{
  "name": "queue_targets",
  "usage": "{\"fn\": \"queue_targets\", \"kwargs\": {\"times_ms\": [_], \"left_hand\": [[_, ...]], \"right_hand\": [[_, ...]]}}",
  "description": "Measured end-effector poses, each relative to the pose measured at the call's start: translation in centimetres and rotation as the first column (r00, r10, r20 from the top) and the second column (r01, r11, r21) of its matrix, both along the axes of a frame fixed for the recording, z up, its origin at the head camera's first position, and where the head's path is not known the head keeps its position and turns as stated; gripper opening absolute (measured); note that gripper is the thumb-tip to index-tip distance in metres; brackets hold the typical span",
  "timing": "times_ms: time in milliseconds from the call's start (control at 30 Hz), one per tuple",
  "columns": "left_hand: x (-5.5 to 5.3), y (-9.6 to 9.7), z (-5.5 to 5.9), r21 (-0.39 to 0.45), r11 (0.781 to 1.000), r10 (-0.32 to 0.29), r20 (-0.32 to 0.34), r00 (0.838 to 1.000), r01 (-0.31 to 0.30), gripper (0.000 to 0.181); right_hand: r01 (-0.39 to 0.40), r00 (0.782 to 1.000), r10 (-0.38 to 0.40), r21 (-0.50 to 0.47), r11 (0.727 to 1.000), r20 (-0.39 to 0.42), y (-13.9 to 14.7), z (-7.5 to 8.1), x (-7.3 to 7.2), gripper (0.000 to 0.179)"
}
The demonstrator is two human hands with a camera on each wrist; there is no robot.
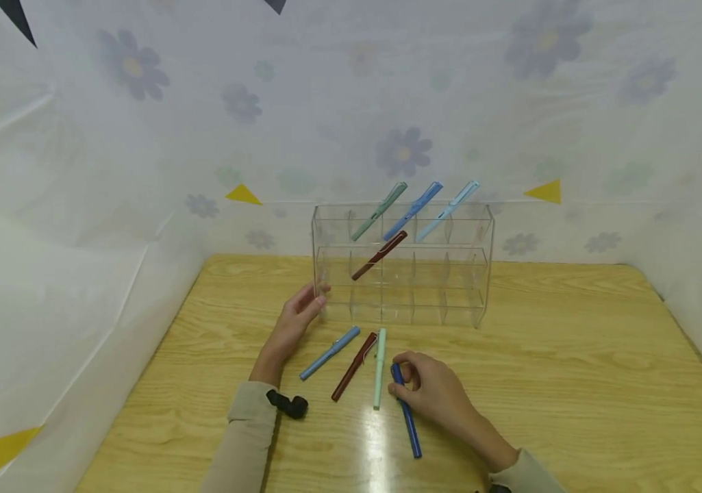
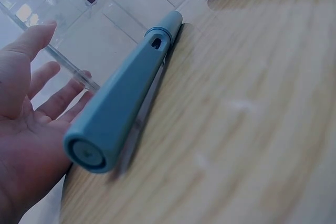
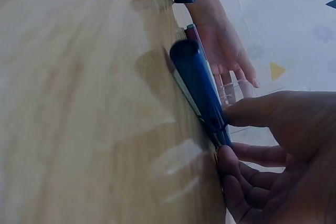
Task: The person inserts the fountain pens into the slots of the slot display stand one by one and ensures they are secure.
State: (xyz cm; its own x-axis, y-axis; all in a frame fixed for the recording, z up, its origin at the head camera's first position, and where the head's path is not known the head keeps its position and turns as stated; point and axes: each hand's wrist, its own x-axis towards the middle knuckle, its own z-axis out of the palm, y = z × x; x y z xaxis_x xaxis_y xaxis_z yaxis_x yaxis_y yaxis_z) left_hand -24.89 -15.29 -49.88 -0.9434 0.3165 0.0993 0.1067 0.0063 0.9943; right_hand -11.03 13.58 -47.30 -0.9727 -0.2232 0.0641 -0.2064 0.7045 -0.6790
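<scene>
One dark blue pen [image 1: 409,424] sits nearest, at the front of the bench [image 1: 572,370], its far end pinched between thumb and fingers of the right hand [image 1: 440,394]. Left of it lie three more pens: one mint [image 1: 379,373], one dark red [image 1: 353,370], one grey-blue [image 1: 330,354]. The left hand [image 1: 292,322], fingers loosely extended, is at the left end of one clear rack [image 1: 490,263]. Four pens lean there: green [image 1: 380,211], mid-blue [image 1: 414,211] and pale blue [image 1: 449,210] in the top row, a second dark red [image 1: 379,255] below.
</scene>
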Motion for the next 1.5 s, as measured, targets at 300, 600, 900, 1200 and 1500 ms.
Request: {"fn": "queue_targets", "kwargs": {"times_ms": [300,600,900,1200,1500], "left_hand": [[-0.2,0.1,-0.2,-0.004,1.0,0.003,0.009,1.0,-0.003,0.054],[-0.1,-0.1,-0.3,-0.001,1.0,0.004,0.011,1.0,-0.004,0.055],[0.0,-0.1,-0.2,0.002,1.0,-0.005,0.002,1.0,0.005,0.056],[-0.2,0.0,-0.2,-0.019,1.0,-0.01,0.007,1.0,0.01,0.058],[-0.1,-0.1,-0.3,-0.003,1.0,-0.002,-0.001,1.0,0.002,0.054]], "right_hand": [[-0.068,0.994,0.077,0.119,0.991,-0.072,0.1,0.5,0.6,0.029],[-0.074,0.996,0.075,0.038,0.997,-0.038,0.2,0.8,0.6,0.031],[-0.076,0.997,0.079,-0.152,0.986,0.013,0.7,0.4,0.0,0.033],[-0.037,0.997,0.056,-0.359,0.933,0.043,1.2,1.2,-0.3,0.036],[0.007,1.0,0.01,-0.572,0.82,0.026,2.5,2.2,-0.9,0.037]]}}
